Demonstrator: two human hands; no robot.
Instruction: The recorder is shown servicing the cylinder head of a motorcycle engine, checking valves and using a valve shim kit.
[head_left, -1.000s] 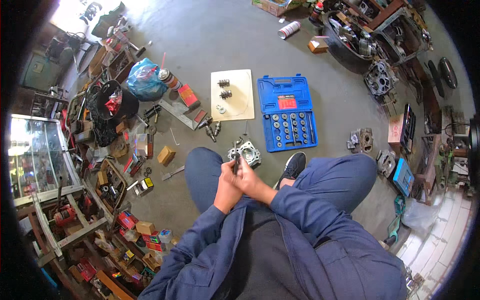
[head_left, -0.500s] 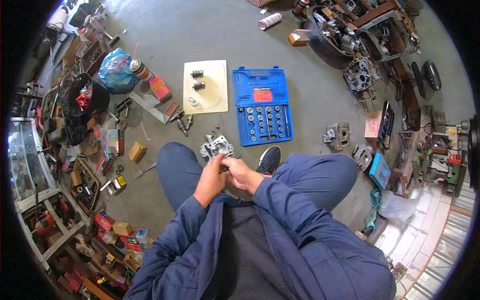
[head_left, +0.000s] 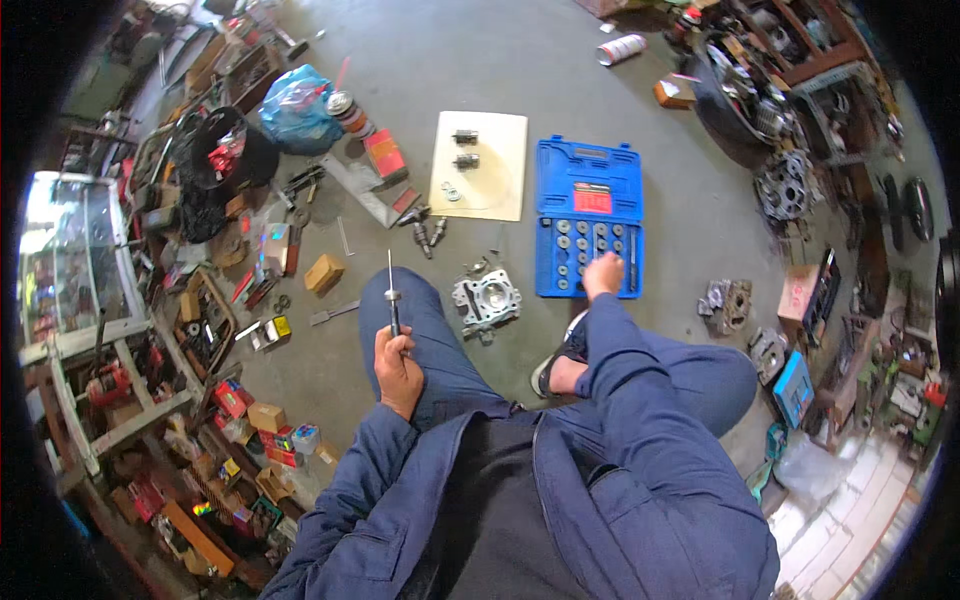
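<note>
My left hand (head_left: 398, 375) grips a slim dark tool (head_left: 393, 310) with a metal collar and a thin shaft pointing up, over my left knee. My right hand (head_left: 603, 275) reaches into the open blue case (head_left: 588, 185) of round metal pieces, fingers closed, their contents hidden. A silver cylinder head (head_left: 487, 304) lies on the floor between my hands. Beyond it are a cream board (head_left: 480, 190) bearing two coiled springs (head_left: 465, 137) and small washers, and several dark metal parts (head_left: 425, 232).
Cans (head_left: 350, 116), a blue bag (head_left: 300, 110), a wooden block (head_left: 323, 273) and loose tools lie to the left, beside crowded shelving and a glass-fronted cabinet (head_left: 80, 265). Engine castings (head_left: 728, 305), a black tub (head_left: 725, 100) and boxes (head_left: 800, 295) line the right side.
My hands have parted from over the cylinder head: the left moved left with the dark tool, the right reached forward and right into the blue case. The view has shifted too.
</note>
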